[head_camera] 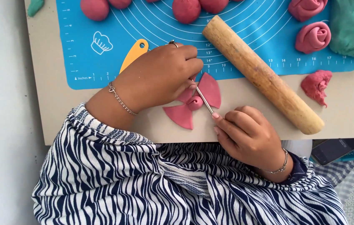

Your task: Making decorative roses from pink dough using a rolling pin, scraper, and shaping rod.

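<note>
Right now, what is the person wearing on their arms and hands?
Both arms wear loose sleeves with wavy navy and white stripes, pushed back from the wrists. The left hand has a thin silver chain bracelet at its wrist and a ring on one finger. The right hand has a silver bangle at its wrist, with a dark cuff just behind it.

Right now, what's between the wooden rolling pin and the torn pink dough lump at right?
Nothing: in the head view only bare beige board separates the wooden rolling pin from the torn pink dough lump.
</note>
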